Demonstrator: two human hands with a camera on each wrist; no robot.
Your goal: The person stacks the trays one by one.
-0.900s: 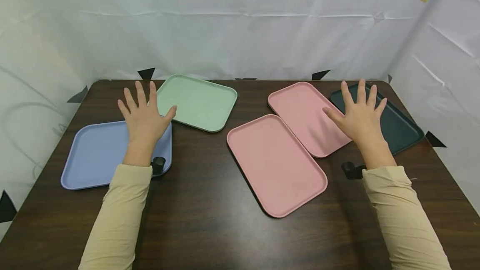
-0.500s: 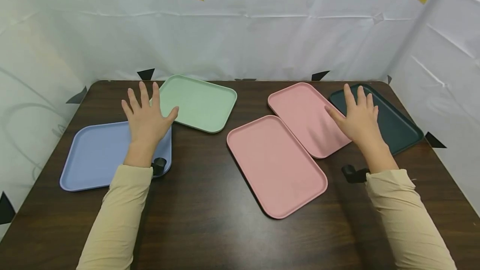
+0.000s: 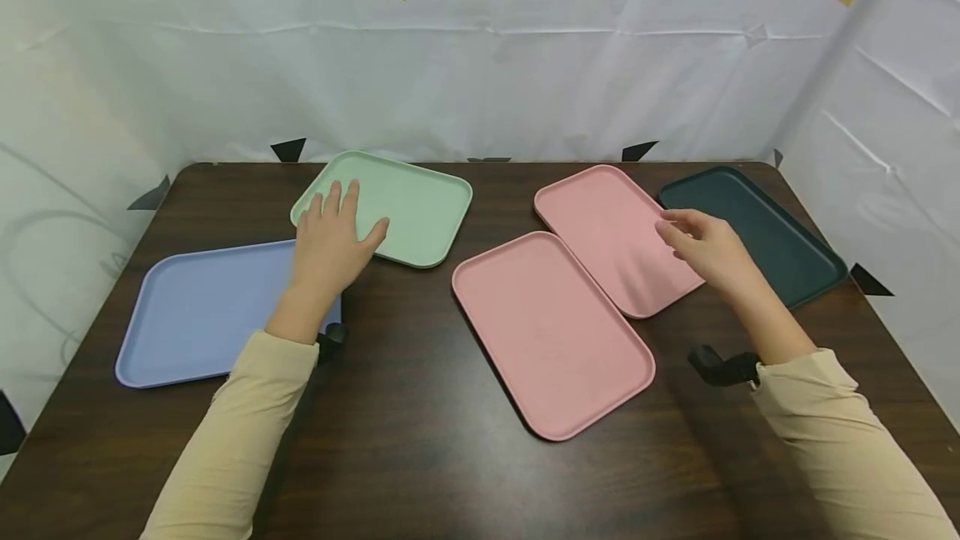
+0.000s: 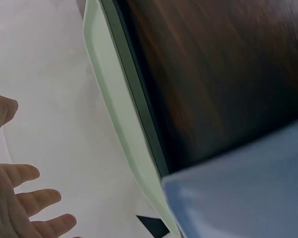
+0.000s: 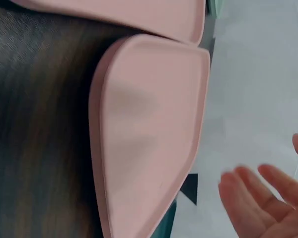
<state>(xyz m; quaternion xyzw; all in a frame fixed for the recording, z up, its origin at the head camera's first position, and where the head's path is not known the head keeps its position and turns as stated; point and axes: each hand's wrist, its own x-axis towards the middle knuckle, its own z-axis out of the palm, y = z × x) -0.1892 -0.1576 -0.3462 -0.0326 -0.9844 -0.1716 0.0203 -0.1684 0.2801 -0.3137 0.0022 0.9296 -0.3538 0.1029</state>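
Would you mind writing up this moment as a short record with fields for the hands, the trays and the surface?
left hand: left hand, fingers straight, over the near edge of the green tray; contact cannot be told
right hand: right hand, fingers loosely bent, holds nothing, above the right edge of the far pink tray
other trays: blue tray at left, near pink tray in the middle, dark green tray at right
tray contents: none visible
surface: dark wooden table
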